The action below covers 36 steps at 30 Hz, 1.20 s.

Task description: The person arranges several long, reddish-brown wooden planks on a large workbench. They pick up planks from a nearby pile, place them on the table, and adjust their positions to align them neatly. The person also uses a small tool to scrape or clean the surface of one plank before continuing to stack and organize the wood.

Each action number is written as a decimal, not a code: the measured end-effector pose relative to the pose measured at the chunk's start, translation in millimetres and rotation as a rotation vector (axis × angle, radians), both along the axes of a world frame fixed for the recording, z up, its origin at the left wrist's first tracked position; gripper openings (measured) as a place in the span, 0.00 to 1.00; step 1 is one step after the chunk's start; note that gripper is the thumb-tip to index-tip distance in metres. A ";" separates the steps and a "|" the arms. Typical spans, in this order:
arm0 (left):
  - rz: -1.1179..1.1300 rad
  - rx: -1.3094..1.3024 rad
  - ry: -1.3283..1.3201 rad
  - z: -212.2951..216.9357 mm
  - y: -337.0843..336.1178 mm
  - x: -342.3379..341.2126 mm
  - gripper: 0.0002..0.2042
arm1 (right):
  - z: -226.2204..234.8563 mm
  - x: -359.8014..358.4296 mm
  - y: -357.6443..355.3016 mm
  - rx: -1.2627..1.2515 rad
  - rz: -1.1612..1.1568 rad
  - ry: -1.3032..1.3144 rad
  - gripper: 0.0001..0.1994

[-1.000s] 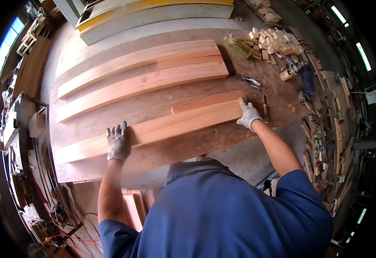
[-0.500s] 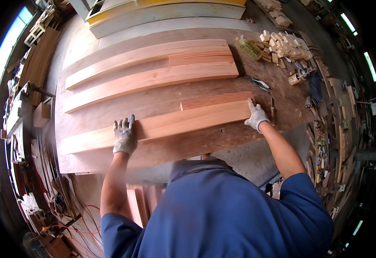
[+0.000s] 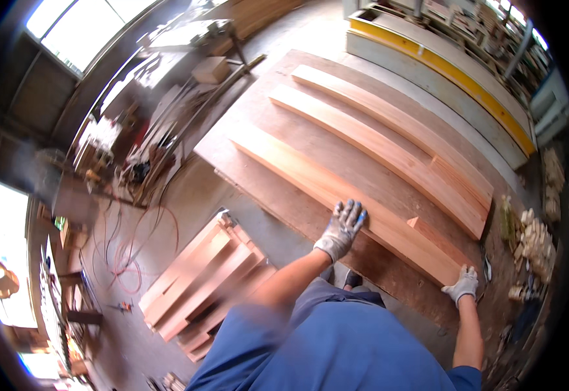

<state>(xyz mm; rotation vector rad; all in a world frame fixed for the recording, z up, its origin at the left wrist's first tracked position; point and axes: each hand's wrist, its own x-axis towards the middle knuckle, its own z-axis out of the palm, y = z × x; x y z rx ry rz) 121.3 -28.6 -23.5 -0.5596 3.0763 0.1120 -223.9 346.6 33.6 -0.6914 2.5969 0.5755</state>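
A long pale wooden plank (image 3: 291,174) lies along the near side of a worktable (image 3: 245,117). My gloved left hand (image 3: 340,231) rests on its middle stretch, fingers spread over the top face. At the plank's right end, my gloved right hand (image 3: 461,285) grips the corner, fingers over the end and thumb on the near side. A short reddish wood piece (image 3: 442,241) lies against the plank's far side. Two more long planks, a middle one (image 3: 362,133) and a far one (image 3: 382,107), lie beyond, with another short piece (image 3: 461,184) between their right ends.
Stacked boards (image 3: 199,280) stand on the floor behind the table's near left edge. Hoses (image 3: 138,244) trail across the floor. Small wood blocks (image 3: 535,251) are heaped at the table's right. A long yellow-edged bench (image 3: 440,72) stands beyond, and a cluttered rack (image 3: 160,111) at the left.
The view has swung left, bringing the stacked boards and hoses into sight. Both hands stay on the near plank, the left still spread on top and the right still at its end.
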 end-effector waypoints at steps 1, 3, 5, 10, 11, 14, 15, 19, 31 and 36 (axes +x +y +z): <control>0.018 0.017 0.032 2.4 11.9 14.0 0.38 | 1.2 9.4 -19.5 -0.079 0.131 -0.025 0.69; 0.047 0.050 0.102 7.9 37.7 38.1 0.38 | 0.6 31.1 -56.5 -0.245 0.333 -0.070 0.68; 0.256 0.233 0.177 0.9 63.4 72.1 0.37 | -11.3 57.8 -104.7 -0.391 0.479 -0.116 0.66; 0.907 0.596 0.060 -47.8 144.7 192.7 0.32 | -35.0 125.1 -212.0 -0.579 0.801 -0.164 0.59; 1.052 0.775 -0.052 -41.2 158.2 212.3 0.32 | -33.6 136.5 -230.8 -0.562 0.810 -0.161 0.59; 1.291 0.919 -0.292 -71.5 229.3 283.7 0.34 | -32.0 159.1 -281.7 -0.537 0.833 -0.160 0.58; 1.348 0.970 -0.330 -74.6 251.7 298.2 0.35 | -34.7 162.7 -295.8 -0.532 0.831 -0.163 0.58; 1.502 1.163 -0.470 -91.7 333.3 315.7 0.27 | -44.2 181.9 -341.5 -0.554 0.821 -0.176 0.60; 1.501 1.244 -0.223 -165.4 204.8 362.5 0.27 | -56.5 269.3 -513.0 -0.654 0.738 -0.155 0.62; 1.209 1.212 -0.289 -127.3 24.1 419.2 0.32 | -55.6 300.4 -569.6 -0.715 0.743 -0.177 0.63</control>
